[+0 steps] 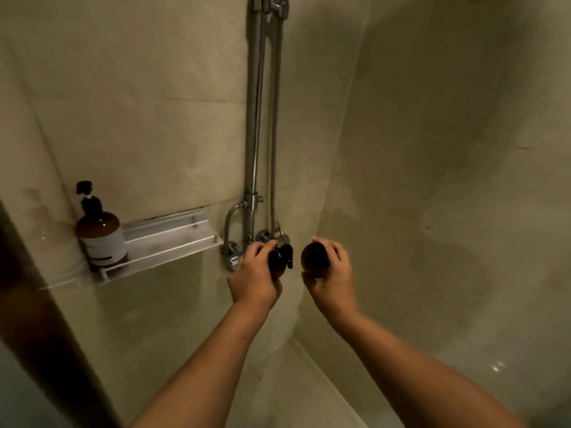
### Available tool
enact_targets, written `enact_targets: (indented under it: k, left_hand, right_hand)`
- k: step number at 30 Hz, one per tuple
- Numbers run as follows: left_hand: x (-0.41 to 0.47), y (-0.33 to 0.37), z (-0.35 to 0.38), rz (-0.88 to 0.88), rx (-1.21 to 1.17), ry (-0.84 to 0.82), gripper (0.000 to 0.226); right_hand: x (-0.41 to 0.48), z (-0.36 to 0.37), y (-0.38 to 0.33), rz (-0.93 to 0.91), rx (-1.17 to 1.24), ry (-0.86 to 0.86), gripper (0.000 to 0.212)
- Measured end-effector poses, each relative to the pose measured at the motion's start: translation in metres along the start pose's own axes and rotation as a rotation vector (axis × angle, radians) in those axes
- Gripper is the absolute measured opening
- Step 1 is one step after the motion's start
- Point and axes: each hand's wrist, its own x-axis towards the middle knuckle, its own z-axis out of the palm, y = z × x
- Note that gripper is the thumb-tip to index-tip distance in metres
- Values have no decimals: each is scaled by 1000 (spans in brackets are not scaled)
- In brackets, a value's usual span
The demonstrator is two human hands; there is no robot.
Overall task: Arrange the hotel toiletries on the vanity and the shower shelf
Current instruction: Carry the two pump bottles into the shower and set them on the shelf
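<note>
An amber pump bottle (100, 234) with a white label and black pump stands upright at the left end of the metal shower shelf (173, 242). My left hand (253, 276) grips a dark pump bottle (279, 257), its black pump head pointing right. My right hand (332, 273) holds a second amber bottle (314, 256), seen end-on as a dark round shape. Both hands hover side by side in front of the shower valve, to the right of the shelf and slightly below it.
A chrome shower riser pipe and hose (258, 125) run down the tiled wall to the mixer valve (238, 251) just behind my left hand. Beige tiled walls meet in a corner on the right. A dark door frame (34, 304) borders the left side.
</note>
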Motion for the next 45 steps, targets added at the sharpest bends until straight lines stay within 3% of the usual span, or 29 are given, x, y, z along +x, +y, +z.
enact_targets:
  k: [10,15,22,29,34,39,45]
  left_hand:
    - [94,-70,-5,-232,37,274,70]
    - [138,-92,-12,-246,110,450,74]
    - [179,-110,-47,-378,147,584,73]
    - [179,-136,-66,-488,225,492,65]
    - [177,-145,-67,-528,207,423,65]
    - [183,-152,-71,-548,147,365,80]
    - [178,-161,-71,-527,200,273,82]
  right_hand:
    - [114,117,-14,-254,147,-162,76]
    - [178,172,-28,-425,222,-242,79]
    - [225,237,-62,-486,460,-337,76]
    - [218,275,-76,-545,492,-480,63]
    - [216,283,-70,-586,424,-499,73]
    - [218,291,-62,-515,428,-505,80]
    - [211,296,-61,-458,443,-507,88]
